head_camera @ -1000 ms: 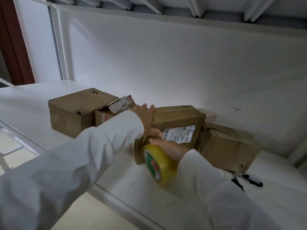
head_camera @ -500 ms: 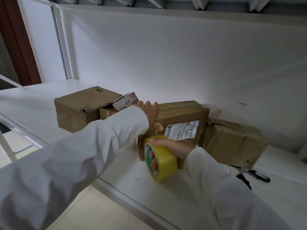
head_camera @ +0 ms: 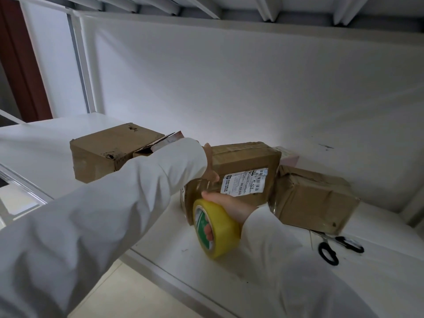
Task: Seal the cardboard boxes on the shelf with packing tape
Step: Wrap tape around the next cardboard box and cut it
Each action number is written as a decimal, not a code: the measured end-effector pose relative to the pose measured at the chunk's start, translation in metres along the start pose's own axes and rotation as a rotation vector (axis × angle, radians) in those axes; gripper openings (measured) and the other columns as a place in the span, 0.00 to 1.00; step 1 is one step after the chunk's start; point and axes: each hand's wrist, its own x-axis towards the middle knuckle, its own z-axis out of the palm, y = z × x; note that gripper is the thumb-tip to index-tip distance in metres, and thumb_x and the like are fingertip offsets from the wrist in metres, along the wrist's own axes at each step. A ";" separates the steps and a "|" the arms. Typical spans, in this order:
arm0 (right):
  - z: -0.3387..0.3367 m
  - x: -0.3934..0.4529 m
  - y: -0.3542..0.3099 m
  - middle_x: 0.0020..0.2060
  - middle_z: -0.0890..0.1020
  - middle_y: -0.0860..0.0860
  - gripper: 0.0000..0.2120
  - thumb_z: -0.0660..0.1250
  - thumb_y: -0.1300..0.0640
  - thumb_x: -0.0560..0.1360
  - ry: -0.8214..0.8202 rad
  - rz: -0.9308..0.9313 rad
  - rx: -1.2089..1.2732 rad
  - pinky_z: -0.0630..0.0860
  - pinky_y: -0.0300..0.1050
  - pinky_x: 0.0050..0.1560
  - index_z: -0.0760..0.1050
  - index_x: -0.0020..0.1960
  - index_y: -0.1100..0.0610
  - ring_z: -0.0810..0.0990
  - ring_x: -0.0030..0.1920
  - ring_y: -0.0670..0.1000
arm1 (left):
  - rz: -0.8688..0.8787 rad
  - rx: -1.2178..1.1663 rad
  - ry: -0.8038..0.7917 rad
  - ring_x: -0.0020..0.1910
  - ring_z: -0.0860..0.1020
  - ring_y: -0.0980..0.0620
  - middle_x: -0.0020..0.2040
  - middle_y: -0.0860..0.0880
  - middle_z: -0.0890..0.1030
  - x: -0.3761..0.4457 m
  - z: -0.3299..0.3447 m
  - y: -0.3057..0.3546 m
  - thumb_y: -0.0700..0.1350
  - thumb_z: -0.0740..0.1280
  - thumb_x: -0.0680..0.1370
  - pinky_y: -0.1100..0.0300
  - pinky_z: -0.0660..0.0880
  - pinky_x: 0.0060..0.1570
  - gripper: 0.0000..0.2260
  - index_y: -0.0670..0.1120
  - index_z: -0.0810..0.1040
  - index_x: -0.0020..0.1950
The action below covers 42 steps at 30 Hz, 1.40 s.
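Observation:
A brown cardboard box (head_camera: 247, 161) with a white shipping label (head_camera: 244, 184) stands in the middle of the white shelf (head_camera: 378, 283). My left hand (head_camera: 210, 167) presses against its upper left corner, mostly hidden by my white sleeve. My right hand (head_camera: 229, 204) grips a yellow roll of packing tape (head_camera: 218, 228) at the box's lower front, fingers through the core. A glossy strip of tape (head_camera: 199, 187) runs from the roll up the box's front face. Other boxes stand to the left (head_camera: 107, 152) and right (head_camera: 314, 198).
Black-handled scissors (head_camera: 332, 246) lie on the shelf to the right, in front of the right box. A small box with a raised flap (head_camera: 158, 145) sits behind my left arm. A pale pink item (head_camera: 289, 158) sits behind the middle box. The shelf's front edge (head_camera: 172, 274) runs diagonally below.
The tape roll has moved down and away from the box front, drawing out tape. My left hand stays pressed on the box's upper left corner.

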 end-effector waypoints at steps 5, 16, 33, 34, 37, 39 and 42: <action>0.001 -0.004 -0.001 0.36 0.79 0.56 0.13 0.62 0.44 0.77 -0.020 -0.073 0.001 0.73 0.56 0.61 0.69 0.43 0.54 0.80 0.44 0.57 | -0.079 0.000 0.007 0.68 0.67 0.40 0.68 0.40 0.66 -0.002 0.001 0.013 0.67 0.71 0.64 0.45 0.69 0.63 0.51 0.41 0.52 0.74; -0.024 -0.018 0.001 0.33 0.83 0.54 0.16 0.69 0.48 0.70 -0.098 -0.286 -0.103 0.79 0.47 0.47 0.76 0.49 0.59 0.82 0.34 0.50 | -0.046 -0.102 0.034 0.63 0.72 0.41 0.64 0.41 0.73 0.000 -0.008 -0.014 0.66 0.62 0.74 0.51 0.70 0.59 0.34 0.41 0.67 0.68; -0.022 -0.029 -0.041 0.48 0.81 0.48 0.27 0.65 0.30 0.66 0.302 -0.397 -0.449 0.76 0.50 0.57 0.77 0.52 0.50 0.81 0.50 0.52 | -0.343 -0.731 -0.131 0.53 0.77 0.44 0.58 0.41 0.78 0.026 0.071 -0.017 0.43 0.59 0.81 0.56 0.74 0.56 0.15 0.38 0.74 0.64; -0.021 -0.028 -0.043 0.47 0.82 0.48 0.23 0.64 0.32 0.68 0.297 -0.388 -0.471 0.77 0.49 0.56 0.77 0.50 0.49 0.81 0.49 0.52 | -0.341 -0.718 -0.122 0.55 0.78 0.43 0.58 0.42 0.79 0.030 0.078 -0.015 0.42 0.60 0.80 0.54 0.74 0.59 0.13 0.40 0.75 0.63; -0.024 -0.025 -0.045 0.46 0.83 0.50 0.22 0.62 0.32 0.70 0.320 -0.356 -0.477 0.76 0.51 0.57 0.77 0.47 0.49 0.81 0.48 0.53 | -0.304 -0.589 -0.028 0.51 0.79 0.43 0.54 0.45 0.80 0.033 0.091 -0.011 0.47 0.60 0.78 0.48 0.76 0.55 0.11 0.48 0.76 0.57; -0.030 -0.022 -0.041 0.46 0.84 0.50 0.24 0.62 0.31 0.69 0.336 -0.376 -0.422 0.76 0.53 0.58 0.79 0.48 0.49 0.82 0.48 0.54 | -0.274 -0.556 -0.006 0.50 0.79 0.43 0.53 0.45 0.80 0.033 0.091 -0.011 0.49 0.59 0.78 0.48 0.76 0.55 0.11 0.48 0.76 0.56; -0.036 -0.019 -0.032 0.47 0.84 0.50 0.27 0.61 0.30 0.69 0.347 -0.396 -0.372 0.76 0.53 0.60 0.80 0.53 0.50 0.82 0.50 0.53 | -0.269 -0.550 -0.017 0.49 0.78 0.44 0.53 0.45 0.80 0.034 0.091 -0.010 0.50 0.58 0.78 0.49 0.76 0.55 0.11 0.49 0.75 0.57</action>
